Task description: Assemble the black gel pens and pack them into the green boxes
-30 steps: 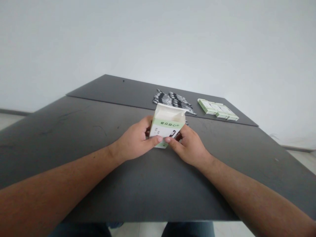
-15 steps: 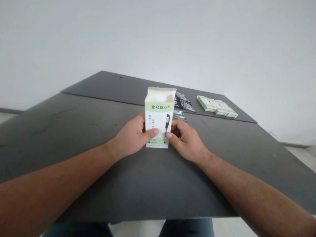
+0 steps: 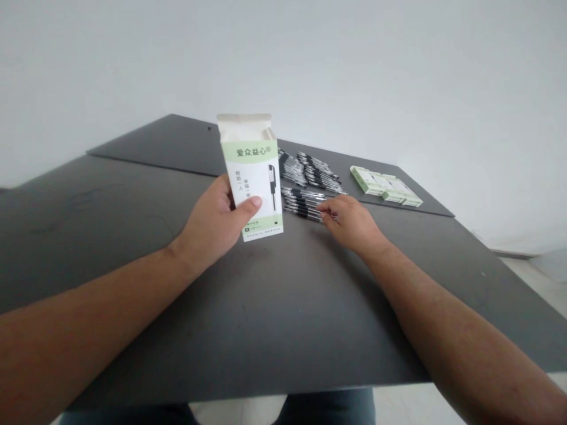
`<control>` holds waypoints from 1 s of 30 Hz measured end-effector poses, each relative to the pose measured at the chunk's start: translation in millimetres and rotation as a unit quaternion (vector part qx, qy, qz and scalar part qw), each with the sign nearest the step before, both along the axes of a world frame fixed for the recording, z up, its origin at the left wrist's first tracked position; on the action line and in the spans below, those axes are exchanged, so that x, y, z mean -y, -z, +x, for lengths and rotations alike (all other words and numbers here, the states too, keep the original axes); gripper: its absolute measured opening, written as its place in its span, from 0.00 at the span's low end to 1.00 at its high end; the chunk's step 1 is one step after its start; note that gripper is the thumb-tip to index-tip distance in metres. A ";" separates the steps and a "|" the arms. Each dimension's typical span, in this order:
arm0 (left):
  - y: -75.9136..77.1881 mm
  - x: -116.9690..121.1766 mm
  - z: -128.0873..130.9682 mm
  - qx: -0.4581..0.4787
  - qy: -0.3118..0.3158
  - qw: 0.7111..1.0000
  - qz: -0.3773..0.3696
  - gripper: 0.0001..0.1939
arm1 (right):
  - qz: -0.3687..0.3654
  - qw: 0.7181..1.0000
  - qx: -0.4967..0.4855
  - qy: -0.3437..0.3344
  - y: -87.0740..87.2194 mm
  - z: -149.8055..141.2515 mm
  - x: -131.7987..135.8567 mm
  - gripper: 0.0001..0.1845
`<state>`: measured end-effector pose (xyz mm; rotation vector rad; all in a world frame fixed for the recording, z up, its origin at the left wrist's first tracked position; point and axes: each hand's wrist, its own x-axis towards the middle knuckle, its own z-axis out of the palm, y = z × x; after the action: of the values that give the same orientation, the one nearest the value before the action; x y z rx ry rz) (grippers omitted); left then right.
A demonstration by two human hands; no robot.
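Left hand (image 3: pixel 210 218): white-and-green carton (image 3: pixel 250 177) pinched between thumb and fingers, held up centre-left, top open | right hand (image 3: pixel 349 221): fingers loosely spread at black pens (image 3: pixel 303 203), centre | folded green cartons (image 3: pixel 385 186) placed upper right

Right hand (image 3: pixel 349 221) off the carton now, moved across to the right end of the nearest rows of black-and-silver pens (image 3: pixel 303 202), fingertips (image 3: pixel 322 208) just at them. Green-and-white carton (image 3: pixel 250 177) raised higher, toward the upper left of centre, tilted slightly left, in the left hand (image 3: pixel 211 227) alone. Those pens, mostly hidden before, now in full view.
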<state>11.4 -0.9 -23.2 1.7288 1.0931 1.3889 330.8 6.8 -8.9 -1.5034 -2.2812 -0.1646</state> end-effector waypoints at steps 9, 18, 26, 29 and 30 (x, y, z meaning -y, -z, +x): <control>-10.7 5.7 1.6 -0.011 -0.017 1.000 -0.016 0.22 | -0.041 0.996 0.083 0.012 14.0 -3.3 -15.7 0.16; -13.6 6.5 0.5 -0.044 -0.025 0.999 -0.013 0.22 | -0.051 0.996 0.077 0.006 16.4 -5.1 -15.7 0.16; -16.5 8.5 2.8 -0.024 -0.005 1.000 -0.018 0.21 | -0.083 0.994 0.068 -0.036 9.6 -8.0 -6.2 0.15; -13.6 6.8 2.5 -0.020 -0.003 1.000 -0.018 0.22 | -0.079 0.994 0.059 -0.041 8.8 -8.3 -4.7 0.16; -12.6 6.1 2.3 -0.019 -0.003 1.000 -0.018 0.22 | -0.071 0.995 0.053 -0.038 9.0 -7.8 -5.1 0.16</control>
<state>13.8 -7.1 -10.6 1.7333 1.1375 1.3375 322.9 11.9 -17.9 -1.5051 -2.4770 -0.0626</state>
